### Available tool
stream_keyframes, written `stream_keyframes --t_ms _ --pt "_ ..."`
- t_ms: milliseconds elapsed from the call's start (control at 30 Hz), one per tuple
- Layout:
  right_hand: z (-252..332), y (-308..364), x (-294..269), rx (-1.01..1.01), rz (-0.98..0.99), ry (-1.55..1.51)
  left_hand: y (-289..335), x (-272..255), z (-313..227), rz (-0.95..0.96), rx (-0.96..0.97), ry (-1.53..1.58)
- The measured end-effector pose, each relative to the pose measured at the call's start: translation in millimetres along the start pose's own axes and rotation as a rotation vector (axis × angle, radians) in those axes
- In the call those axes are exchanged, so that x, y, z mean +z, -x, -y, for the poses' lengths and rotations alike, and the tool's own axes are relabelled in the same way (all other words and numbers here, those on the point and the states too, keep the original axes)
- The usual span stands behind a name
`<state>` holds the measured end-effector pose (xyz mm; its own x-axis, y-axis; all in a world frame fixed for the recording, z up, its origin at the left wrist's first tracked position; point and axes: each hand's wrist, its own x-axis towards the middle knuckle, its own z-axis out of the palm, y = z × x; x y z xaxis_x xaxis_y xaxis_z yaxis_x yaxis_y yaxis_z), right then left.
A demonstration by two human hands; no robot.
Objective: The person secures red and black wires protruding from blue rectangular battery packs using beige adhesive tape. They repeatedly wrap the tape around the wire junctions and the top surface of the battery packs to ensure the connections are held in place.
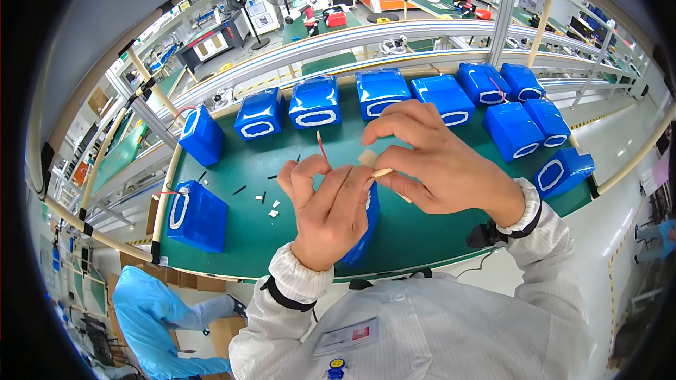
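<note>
My left hand [327,214] is closed, its fingers bent together. A red wire [322,148] with a pale tip sticks up from between those fingers. My right hand [447,165] pinches a small cream-coloured strip [382,172] between thumb and fingers, right at the left fingertips. A pale yellowish flat piece [367,158] shows beside the strip. Directly beneath my hands stands a blue wrapped battery pack [363,243], mostly hidden by them. What lies between the touching fingertips is too small to make out.
More blue packs [315,102] with white-outlined ends line the back and both sides of the green table [282,169]. White scraps [274,209] and short black tube pieces [239,189] lie left of my hands. A person in light blue [151,317] is at lower left.
</note>
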<state>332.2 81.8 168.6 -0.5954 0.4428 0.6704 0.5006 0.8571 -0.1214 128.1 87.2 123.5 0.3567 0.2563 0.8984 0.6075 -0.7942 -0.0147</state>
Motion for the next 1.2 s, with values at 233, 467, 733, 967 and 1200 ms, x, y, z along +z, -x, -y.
stream_keyframes --t_ms 233,467,733,967,1200 --pt "7 -6 -5 -0.110 -0.063 0.199 -7 -6 2 0.072 -0.074 0.165" --pt "5 -10 -7 -0.112 -0.022 0.135 -8 -9 0 0.072 -0.056 0.155" --pt "-16 -7 -16 0.083 0.135 -0.224 -10 1 1 0.059 0.039 0.114" --pt "-2 -8 -18 0.103 0.108 0.021 -8 4 3 0.038 0.087 0.088" --pt "-2 -11 -16 -0.138 0.133 0.216 -8 4 1 0.066 0.072 0.060"
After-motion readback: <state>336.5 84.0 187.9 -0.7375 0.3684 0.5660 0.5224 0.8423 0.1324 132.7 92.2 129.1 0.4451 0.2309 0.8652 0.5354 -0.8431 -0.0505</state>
